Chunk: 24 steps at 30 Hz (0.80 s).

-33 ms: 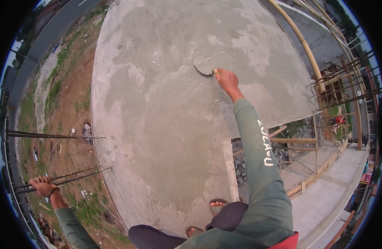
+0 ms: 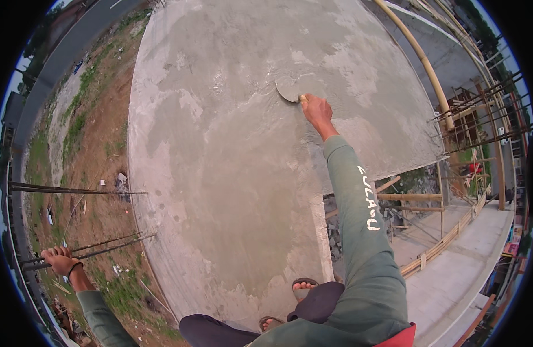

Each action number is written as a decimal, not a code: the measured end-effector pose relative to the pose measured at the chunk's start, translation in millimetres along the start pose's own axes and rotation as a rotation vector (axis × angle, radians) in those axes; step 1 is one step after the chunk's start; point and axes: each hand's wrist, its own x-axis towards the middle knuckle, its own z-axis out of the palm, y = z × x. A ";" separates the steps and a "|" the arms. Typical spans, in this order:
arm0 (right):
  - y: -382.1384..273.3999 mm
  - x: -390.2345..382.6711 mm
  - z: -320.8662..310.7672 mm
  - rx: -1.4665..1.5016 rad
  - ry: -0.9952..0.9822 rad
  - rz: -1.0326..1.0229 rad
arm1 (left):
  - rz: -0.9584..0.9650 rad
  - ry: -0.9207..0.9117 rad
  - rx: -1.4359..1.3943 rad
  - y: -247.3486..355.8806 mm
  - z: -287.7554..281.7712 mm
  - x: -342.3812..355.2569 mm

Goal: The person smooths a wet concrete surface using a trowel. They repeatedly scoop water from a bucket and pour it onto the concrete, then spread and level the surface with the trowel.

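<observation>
Left hand [image 2: 59, 261] on steel bars [image 2: 101, 250], right hand [image 2: 317, 111] on a trowel [image 2: 288, 91] over a wet concrete slab [image 2: 237, 196].
The person's left fingers curl around the bars, which rise from the slab's left edge; sandalled feet [image 2: 304, 286] stand near its near edge; the trowel's rounded blade lies on the wet surface, beyond the slab's inner corner and well in from both side edges, its handle closed in the right fist; a bamboo pole [image 2: 419, 55] runs along the far right edge.

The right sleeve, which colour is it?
The right sleeve is greyish green, clearest in the head view.
</observation>
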 end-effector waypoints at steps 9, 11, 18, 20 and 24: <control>-50.9 47.2 30.9 0.052 0.158 0.195 | -0.052 -0.004 -0.050 -3.9 -1.5 5.2; -56.0 57.1 35.9 0.071 0.152 0.251 | -0.041 -0.034 -0.071 -5.1 -1.9 5.9; -61.7 81.9 41.4 0.202 0.171 0.353 | -0.056 0.009 -0.066 -8.3 -5.0 13.9; -63.8 78.2 45.0 0.229 0.274 0.497 | -0.050 0.002 -0.062 -8.3 -4.0 15.7; -54.3 58.9 49.5 0.146 0.286 0.376 | -0.059 0.008 -0.062 -7.0 -1.4 14.1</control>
